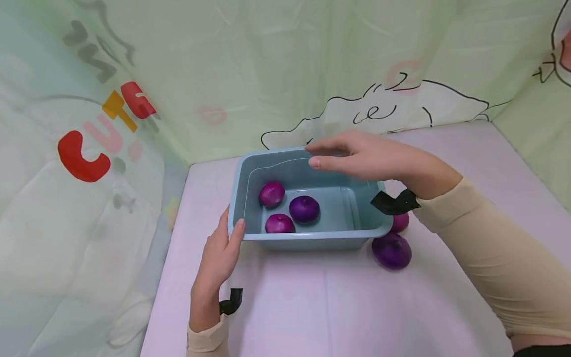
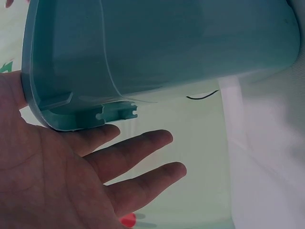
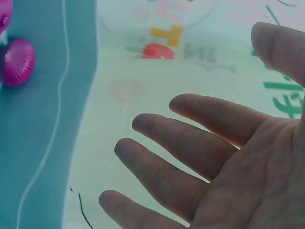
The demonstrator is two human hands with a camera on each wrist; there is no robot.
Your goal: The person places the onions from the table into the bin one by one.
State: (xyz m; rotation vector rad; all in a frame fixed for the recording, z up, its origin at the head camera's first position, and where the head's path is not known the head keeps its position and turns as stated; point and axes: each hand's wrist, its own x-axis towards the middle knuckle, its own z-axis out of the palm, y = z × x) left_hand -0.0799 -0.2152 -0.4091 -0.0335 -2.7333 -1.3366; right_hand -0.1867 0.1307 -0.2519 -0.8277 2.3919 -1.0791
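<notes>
A blue plastic basin stands on the table with three red onions inside, toward its left: one at the back, a darker one and one at the front. My left hand holds the basin's left rim, thumb over the front left corner; in the left wrist view its other fingers extend along the outside. Above the basin's back right part hovers my right hand, fingers spread and holding nothing. One onion shows beyond it in the right wrist view.
Right of the basin, a dark red onion lies on the white table, with another partly hidden behind it. A pale green curtain with printed letters and drawings hangs behind and on the left.
</notes>
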